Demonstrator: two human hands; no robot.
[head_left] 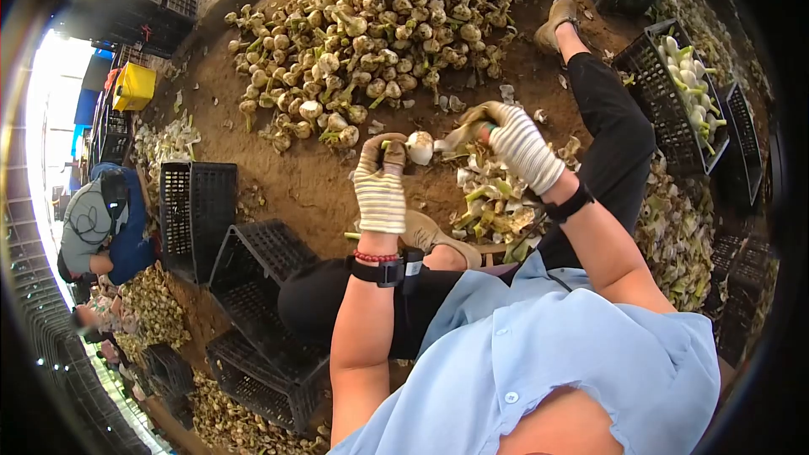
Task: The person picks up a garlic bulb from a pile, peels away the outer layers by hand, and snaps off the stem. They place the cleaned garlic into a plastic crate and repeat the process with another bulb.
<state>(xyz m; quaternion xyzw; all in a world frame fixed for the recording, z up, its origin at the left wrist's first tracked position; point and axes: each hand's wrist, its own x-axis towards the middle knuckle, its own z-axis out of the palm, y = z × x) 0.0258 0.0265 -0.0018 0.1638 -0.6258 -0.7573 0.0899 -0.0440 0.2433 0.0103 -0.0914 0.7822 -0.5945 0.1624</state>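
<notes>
My left hand, in a striped work glove with soiled fingers, is closed on the stem of a garlic bulb. The bulb is white and points right, toward my other hand. My right hand, gloved the same way, is closed just beside the bulb. A bit of green shows between its fingers, and a pale papery strip is at its fingertips; what it grips I cannot make out. Beneath my right hand lies a heap of garlic skins and cut stems. Beyond both hands is a large pile of unpeeled garlic bulbs.
At right, a black crate holds cleaned white garlic. Black crates stand and lean on the left, near a yellow container. A co-worker sits at far left, with other people behind. Skins litter the dirt floor.
</notes>
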